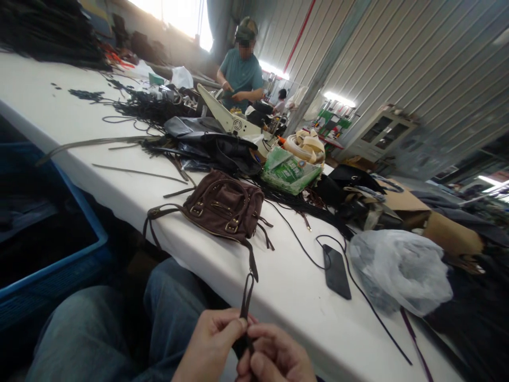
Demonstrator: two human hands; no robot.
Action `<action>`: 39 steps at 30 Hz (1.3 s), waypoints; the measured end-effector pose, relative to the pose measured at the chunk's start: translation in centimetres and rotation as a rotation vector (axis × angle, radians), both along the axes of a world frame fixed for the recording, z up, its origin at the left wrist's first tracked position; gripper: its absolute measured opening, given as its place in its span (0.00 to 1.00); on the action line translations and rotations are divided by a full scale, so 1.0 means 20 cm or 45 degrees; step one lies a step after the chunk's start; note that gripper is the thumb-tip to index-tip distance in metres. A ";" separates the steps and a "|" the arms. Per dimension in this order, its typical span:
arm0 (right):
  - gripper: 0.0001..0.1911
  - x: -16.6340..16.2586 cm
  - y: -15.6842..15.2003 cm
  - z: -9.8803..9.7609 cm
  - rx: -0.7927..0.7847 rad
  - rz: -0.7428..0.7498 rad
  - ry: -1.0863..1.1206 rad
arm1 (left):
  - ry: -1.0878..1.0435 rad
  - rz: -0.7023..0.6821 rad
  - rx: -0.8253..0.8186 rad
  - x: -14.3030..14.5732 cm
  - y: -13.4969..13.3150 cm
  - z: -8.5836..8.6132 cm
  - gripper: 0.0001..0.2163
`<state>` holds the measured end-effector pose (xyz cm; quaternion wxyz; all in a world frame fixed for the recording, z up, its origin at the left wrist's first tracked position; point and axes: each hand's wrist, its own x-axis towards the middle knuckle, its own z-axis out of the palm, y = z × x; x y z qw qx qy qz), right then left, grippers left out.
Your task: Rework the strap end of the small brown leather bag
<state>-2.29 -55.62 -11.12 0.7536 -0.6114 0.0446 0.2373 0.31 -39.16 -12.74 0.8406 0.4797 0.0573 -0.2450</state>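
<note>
At the table's near edge, my left hand (217, 339) pinches a thin dark cord (247, 294), which stands up from the fingers as a narrow loop. Close beside it, my right hand (274, 353) has its fingers curled in on the lower part of the same cord. The cord's lower end is hidden between the fingers. Just beyond the loop lies a small brown bag (222, 204) with brass buckles, a front zip and straps hanging from its sides. One of its straps reaches down to the top of the loop; whether the two are joined I cannot tell.
A black phone (336, 271) and a clear plastic bag (400, 270) lie to the right. Behind the brown bag are black bags (214, 146), a green packet (292, 170) and piled cords (155, 106). A blue crate (85, 207) stands left; a person (242, 71) works across the table.
</note>
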 end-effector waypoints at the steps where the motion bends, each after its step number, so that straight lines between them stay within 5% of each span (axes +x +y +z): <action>1: 0.23 0.03 -0.03 0.03 0.012 0.085 -0.043 | -0.020 0.033 -0.029 0.00 0.00 0.00 0.16; 6: 0.17 0.18 -0.06 0.14 -0.072 0.239 -0.349 | -0.206 0.177 0.196 0.00 0.03 0.04 0.22; 11: 0.10 0.24 0.06 0.18 -0.470 0.112 -0.906 | -0.391 0.191 0.593 -0.01 0.03 0.03 0.22; 17: 0.13 0.22 0.10 0.12 -0.862 -0.141 -0.947 | -0.753 0.349 1.113 -0.02 0.03 0.01 0.17; 24: 0.24 0.27 0.11 0.21 -1.299 0.279 -1.633 | -1.237 0.579 1.638 -0.06 -0.03 -0.09 0.20; 30: 0.13 0.33 0.14 0.34 -1.659 0.678 -1.386 | -1.546 0.545 1.803 -0.10 0.01 -0.16 0.19; 33: 0.11 0.35 0.15 0.39 -1.732 0.698 -1.228 | -1.686 0.645 1.814 -0.09 0.04 -0.17 0.21; 39: 0.16 0.44 0.22 0.41 -1.436 0.501 -0.780 | -1.760 0.624 1.810 -0.06 0.10 -0.16 0.33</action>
